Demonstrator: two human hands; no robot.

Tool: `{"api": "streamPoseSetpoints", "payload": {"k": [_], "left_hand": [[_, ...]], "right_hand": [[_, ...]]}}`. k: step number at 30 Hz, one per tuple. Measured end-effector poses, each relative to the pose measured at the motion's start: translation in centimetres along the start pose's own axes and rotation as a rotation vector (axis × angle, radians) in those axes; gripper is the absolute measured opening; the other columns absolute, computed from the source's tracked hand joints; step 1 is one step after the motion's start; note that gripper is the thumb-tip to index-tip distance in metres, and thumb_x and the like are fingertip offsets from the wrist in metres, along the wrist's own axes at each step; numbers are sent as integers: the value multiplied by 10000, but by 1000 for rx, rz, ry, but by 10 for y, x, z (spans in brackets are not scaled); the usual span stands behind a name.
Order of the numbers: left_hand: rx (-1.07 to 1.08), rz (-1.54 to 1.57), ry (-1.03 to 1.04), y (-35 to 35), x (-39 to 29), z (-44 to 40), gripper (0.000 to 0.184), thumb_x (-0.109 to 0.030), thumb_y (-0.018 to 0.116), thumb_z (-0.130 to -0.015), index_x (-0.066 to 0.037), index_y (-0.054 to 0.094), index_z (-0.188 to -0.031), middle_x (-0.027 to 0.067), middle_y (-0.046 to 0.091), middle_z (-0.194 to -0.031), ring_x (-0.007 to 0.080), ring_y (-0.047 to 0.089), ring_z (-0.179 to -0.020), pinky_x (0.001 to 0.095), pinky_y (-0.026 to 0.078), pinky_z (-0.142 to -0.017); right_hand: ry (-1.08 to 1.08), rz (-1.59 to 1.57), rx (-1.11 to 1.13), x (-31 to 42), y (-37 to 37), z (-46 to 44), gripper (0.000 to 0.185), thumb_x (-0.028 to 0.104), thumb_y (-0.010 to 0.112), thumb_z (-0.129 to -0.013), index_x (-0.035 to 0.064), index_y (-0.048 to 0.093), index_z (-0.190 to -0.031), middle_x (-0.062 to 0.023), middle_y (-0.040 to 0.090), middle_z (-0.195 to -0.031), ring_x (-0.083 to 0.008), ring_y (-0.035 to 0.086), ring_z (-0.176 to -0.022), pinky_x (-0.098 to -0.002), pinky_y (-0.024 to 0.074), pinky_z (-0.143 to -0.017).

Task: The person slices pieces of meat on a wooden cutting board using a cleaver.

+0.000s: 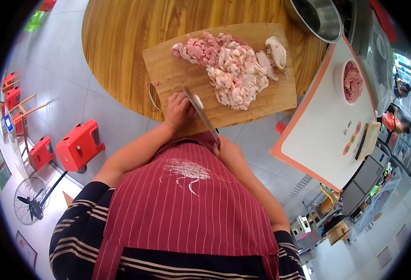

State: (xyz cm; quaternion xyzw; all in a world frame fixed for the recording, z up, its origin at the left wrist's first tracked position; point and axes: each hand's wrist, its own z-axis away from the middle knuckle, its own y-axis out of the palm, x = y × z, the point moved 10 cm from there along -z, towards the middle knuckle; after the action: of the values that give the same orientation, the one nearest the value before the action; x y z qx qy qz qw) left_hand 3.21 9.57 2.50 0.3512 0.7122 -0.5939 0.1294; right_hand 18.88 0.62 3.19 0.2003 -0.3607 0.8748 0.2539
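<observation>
A wooden cutting board [177, 79] lies on a round wooden table. Pink and pale chopped meat [233, 70] is heaped on its middle, with two larger whitish pieces [276, 51] at the right. My right hand [224, 150], near the apron, is closed round the handle of a knife [201, 111], whose blade points up and left across the board's near edge. My left hand [179, 111] rests on the board just left of the blade, fingers curled; what they hold, if anything, is hidden. A small white piece [198, 101] lies against the blade's right side.
The table [117, 56] curves round at the left. A steel bowl [324, 23] stands at the back right. On a white table [322, 135] are a bowl of minced meat [352, 81] and another board with a knife [368, 141]. Red stools [78, 147] and a fan stand left. People are far right.
</observation>
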Motion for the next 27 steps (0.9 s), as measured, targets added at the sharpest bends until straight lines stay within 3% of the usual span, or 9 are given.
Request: {"api": "streamPoseSetpoints", "payload": {"k": [8,13,16,18,20,23,27], "left_hand": [[-17,-15,-8,5,5,2,298,-119,683,-666,-80,616,-954,71,595,-932,280,543,-853,383,415,-738],[-50,-13,8,-5,-5,-2,261,-110,677,-681,-79,612,-932,72,599,-928,275,548,-853,383,417,-732],[-52,-20,-7,-2,-1,-1,249,-105,675,-678,-78,607,-917,73,597,-922,276,548,-851,385,417,-736],[-45,-17,-6,-1,0,-1,246,-103,675,-677,-79,605,-912,74,595,-917,279,547,-848,386,419,-732],[-45,-24,6,1,1,-2,243,-101,676,-676,-80,602,-907,75,593,-912,282,546,-845,386,420,-727],[-75,-39,23,1,2,-2,245,-96,680,-671,-80,593,-899,76,586,-898,289,542,-839,389,423,-717],[-88,-7,17,-6,-4,-1,223,-79,677,-684,-87,592,-890,72,589,-931,284,544,-850,390,428,-718]], "right_hand": [[-162,7,-118,39,-10,-53,224,203,477,-888,23,540,-1006,-281,616,-768,-463,595,-719,-546,467,-669],[-13,29,-4,-12,1,3,247,209,467,-890,15,537,-1026,-272,623,-787,-463,595,-727,-544,472,-681],[50,16,44,3,-7,-7,249,211,461,-890,17,546,-1020,-272,627,-816,-455,602,-757,-534,479,-698],[-74,-43,-17,22,-1,-46,245,202,458,-882,15,561,-1002,-271,631,-848,-441,611,-800,-519,486,-722],[-76,63,-44,48,-4,-79,201,204,513,-861,20,574,-917,-254,626,-821,-437,604,-802,-525,471,-720],[-87,100,-43,66,-12,-93,196,195,520,-849,22,579,-921,-242,634,-840,-425,609,-809,-515,475,-733],[-217,126,-33,31,-22,-77,237,230,511,-840,20,615,-879,-226,642,-862,-403,621,-795,-491,489,-731]]}}
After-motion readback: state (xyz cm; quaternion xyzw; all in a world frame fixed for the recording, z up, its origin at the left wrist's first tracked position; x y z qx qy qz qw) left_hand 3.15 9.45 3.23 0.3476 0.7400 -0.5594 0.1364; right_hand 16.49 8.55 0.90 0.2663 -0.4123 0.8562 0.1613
